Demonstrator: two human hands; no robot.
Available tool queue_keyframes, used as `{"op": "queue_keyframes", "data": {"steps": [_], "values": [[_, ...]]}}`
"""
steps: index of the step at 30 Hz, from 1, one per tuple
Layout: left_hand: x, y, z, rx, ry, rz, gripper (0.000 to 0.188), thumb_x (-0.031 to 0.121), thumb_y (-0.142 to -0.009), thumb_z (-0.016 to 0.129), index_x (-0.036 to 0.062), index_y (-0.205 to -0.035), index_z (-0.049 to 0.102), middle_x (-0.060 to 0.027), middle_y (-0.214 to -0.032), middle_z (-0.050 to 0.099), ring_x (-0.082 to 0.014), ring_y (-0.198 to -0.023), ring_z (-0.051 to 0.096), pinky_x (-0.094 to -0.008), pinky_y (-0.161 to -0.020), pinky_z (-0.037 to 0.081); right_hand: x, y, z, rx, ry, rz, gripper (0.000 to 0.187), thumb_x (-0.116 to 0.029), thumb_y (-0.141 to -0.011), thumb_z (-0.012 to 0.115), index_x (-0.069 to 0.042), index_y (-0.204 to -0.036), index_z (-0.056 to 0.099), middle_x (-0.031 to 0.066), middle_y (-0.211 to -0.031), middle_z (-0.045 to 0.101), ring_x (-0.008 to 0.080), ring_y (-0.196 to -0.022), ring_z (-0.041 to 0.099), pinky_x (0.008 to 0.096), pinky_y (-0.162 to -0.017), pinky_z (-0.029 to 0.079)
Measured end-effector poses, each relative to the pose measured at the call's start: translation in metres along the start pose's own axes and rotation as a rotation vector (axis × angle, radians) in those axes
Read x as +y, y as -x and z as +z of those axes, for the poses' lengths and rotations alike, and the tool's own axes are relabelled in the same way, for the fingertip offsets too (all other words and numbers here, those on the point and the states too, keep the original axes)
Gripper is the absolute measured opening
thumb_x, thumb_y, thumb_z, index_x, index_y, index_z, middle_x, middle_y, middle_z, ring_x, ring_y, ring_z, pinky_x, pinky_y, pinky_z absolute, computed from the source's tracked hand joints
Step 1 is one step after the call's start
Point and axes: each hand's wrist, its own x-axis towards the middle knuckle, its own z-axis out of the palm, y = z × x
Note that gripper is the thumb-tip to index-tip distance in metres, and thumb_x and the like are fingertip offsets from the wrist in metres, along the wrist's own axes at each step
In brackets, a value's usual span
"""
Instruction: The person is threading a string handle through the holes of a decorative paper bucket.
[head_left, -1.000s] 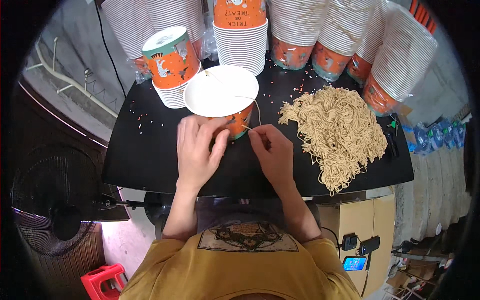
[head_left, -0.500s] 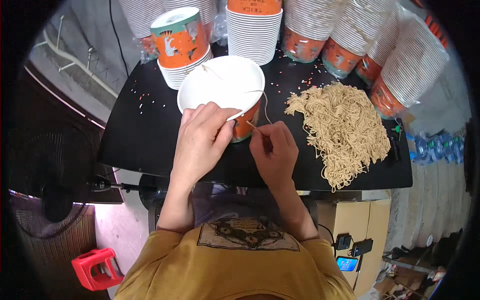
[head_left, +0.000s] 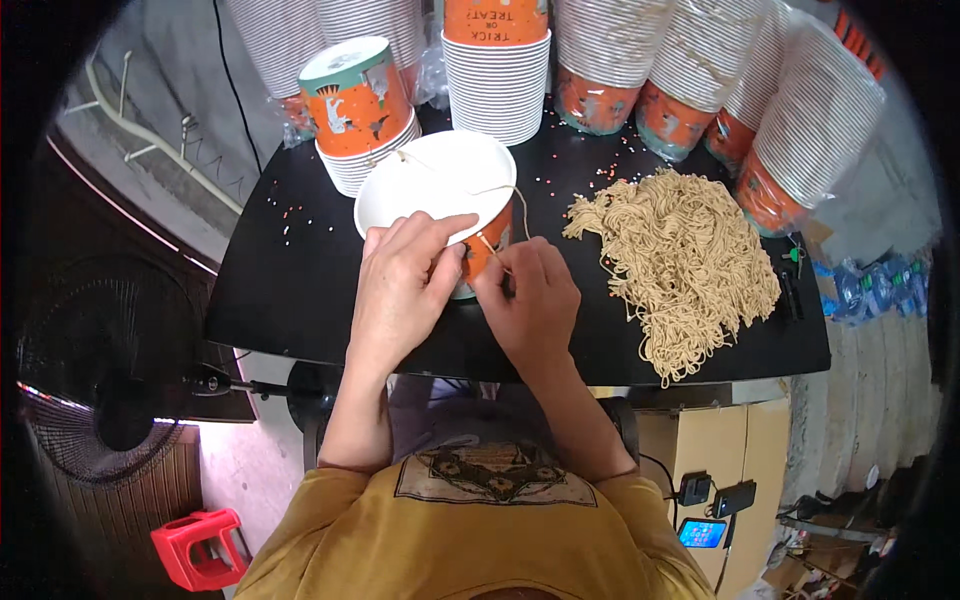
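A white-lined paper bucket [head_left: 435, 195] with an orange printed outside is tilted on the table in front of me. My left hand [head_left: 400, 285] is closed on its near rim, thumb outside. Close to the bucket's right side, my right hand [head_left: 530, 295] pinches a tan cord [head_left: 488, 244] that meets the wall just below the rim. More of this cord loops over the right rim and lies inside the bucket. To the right of my right hand is a big heap of tan cords [head_left: 685, 265].
Nested stacks of paper buckets [head_left: 495, 90] line the back of the black table [head_left: 290, 290], some wrapped in clear plastic. Small red and white bits are scattered on it. A fan [head_left: 110, 380] and a red stool [head_left: 200, 550] stand at left, cardboard boxes [head_left: 735, 450] at lower right.
My right hand has shifted left, closer to the bucket wall, still pinching the cord. The bucket's opening looks slightly flatter. My left hand keeps its grip, and the whole view has shifted a little.
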Motion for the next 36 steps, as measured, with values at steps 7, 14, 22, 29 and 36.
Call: {"op": "queue_keyframes", "data": {"steps": [7,14,22,29,36], "values": [[0.002,-0.004,0.004,-0.005,0.007,-0.007,0.030,0.007,-0.087,0.061,0.0112,-0.116,0.068,-0.0052,-0.075,0.055,-0.0182,-0.073,0.056,-0.0319,-0.083,0.037,0.002,-0.003,0.003,-0.014,0.066,-0.007,0.022,-0.004,-0.073,0.068,-0.008,-0.079,0.047,0.0068,-0.074,0.050,0.0258,-0.067,0.057,0.0366,-0.056,0.049],[0.001,-0.005,0.006,-0.001,-0.016,0.026,0.026,0.010,-0.087,0.062,0.0102,-0.113,0.068,-0.0046,-0.079,0.057,-0.0212,-0.079,0.057,-0.0355,-0.079,0.038,0.002,-0.004,-0.001,-0.032,0.072,0.018,0.023,-0.005,-0.073,0.068,-0.008,-0.078,0.046,0.0069,-0.074,0.050,0.0253,-0.066,0.057,0.0369,-0.055,0.048],[0.002,-0.006,0.007,-0.010,-0.014,0.011,0.030,0.008,-0.087,0.061,0.0108,-0.116,0.068,-0.0062,-0.079,0.057,-0.0192,-0.077,0.058,-0.0329,-0.083,0.038,0.004,-0.005,-0.002,-0.032,0.073,0.030,0.024,-0.005,-0.072,0.069,-0.009,-0.077,0.045,0.0055,-0.072,0.047,0.0237,-0.065,0.056,0.0355,-0.054,0.047],[0.001,-0.006,0.009,-0.004,-0.030,0.035,0.029,0.008,-0.087,0.062,0.0097,-0.115,0.067,-0.0074,-0.082,0.059,-0.0217,-0.079,0.059,-0.0345,-0.082,0.038,0.004,-0.005,0.001,-0.035,0.051,0.049,0.024,-0.005,-0.073,0.068,-0.008,-0.076,0.044,0.0058,-0.072,0.048,0.0244,-0.064,0.055,0.0353,-0.054,0.046],[0.005,-0.007,0.005,-0.079,-0.020,0.023,0.033,0.006,-0.086,0.061,0.0094,-0.118,0.065,-0.0063,-0.087,0.060,-0.0222,-0.082,0.058,-0.0354,-0.084,0.038,0.003,-0.004,-0.015,-0.099,-0.229,0.272,0.017,-0.005,-0.078,0.068,-0.005,-0.078,0.051,0.0078,-0.071,0.051,0.0227,-0.060,0.055,0.0327,-0.055,0.046]]}}
